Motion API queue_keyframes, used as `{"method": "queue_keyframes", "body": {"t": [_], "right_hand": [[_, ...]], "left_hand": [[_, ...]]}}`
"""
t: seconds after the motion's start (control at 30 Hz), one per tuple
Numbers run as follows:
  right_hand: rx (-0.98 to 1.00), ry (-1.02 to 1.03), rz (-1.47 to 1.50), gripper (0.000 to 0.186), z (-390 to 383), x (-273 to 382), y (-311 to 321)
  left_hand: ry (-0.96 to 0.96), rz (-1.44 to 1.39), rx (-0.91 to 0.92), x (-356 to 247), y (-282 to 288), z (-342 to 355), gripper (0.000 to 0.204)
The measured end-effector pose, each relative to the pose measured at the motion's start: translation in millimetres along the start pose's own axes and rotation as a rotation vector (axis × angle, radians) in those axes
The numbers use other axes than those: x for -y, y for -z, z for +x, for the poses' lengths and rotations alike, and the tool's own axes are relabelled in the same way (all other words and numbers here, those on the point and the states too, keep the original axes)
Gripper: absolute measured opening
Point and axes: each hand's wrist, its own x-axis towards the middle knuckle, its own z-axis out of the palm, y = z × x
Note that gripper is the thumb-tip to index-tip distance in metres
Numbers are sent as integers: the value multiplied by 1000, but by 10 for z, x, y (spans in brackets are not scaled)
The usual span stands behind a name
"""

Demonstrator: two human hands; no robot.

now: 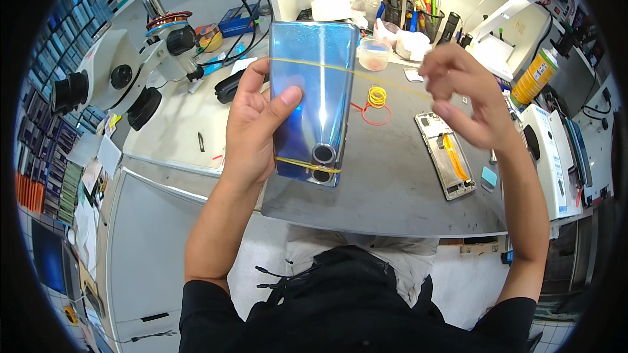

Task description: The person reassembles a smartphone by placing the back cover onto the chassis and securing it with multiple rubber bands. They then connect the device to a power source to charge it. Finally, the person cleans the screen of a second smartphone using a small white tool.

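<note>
My left hand (250,121) grips a glossy blue phone (311,101), back side up, its round camera rings at the lower end. One yellow rubber band (307,165) wraps the phone across that end. Across the upper part runs another yellow rubber band (314,64), stretched off the phone's right edge toward my right hand (468,95). The fingers of that hand are bent and pinched around the band's far end, somewhat blurred. On the grey mat between the hands lie coiled yellow rubber bands (376,97) and a red rubber band (377,123).
An opened phone body (446,157) with an orange flex cable lies at the right, beside a small light-blue piece (488,178). A microscope (114,75) stands at the left. Along the back are small tubs (375,53) and a tool holder (415,16); a yellow spray can (535,77) stands far right.
</note>
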Motion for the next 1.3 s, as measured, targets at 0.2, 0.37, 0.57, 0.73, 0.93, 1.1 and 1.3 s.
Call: {"method": "queue_keyframes", "body": {"t": [0.2,0.37,0.57,0.73,0.93,1.1,1.3], "right_hand": [[36,-274,136,17,17,543,-227],[-124,-861,828,30,91,63,-336],[-140,-738,744,30,155,258,-400],[-30,-633,765,34,143,344,-420],[-21,-655,503,29,182,519,-354],[-105,-290,115,23,156,514,-438],[44,-173,-52,11,116,664,-454]], "left_hand": [[-125,152,-107,90,-48,-62,54],[-567,737,232,153,-59,-141,46],[-1019,1241,313,126,-69,93,41],[-894,1401,266,90,-100,94,40],[-712,1433,212,85,-217,31,45],[-692,1478,213,45,-329,35,45],[-290,1086,190,59,-296,-36,40]]}}
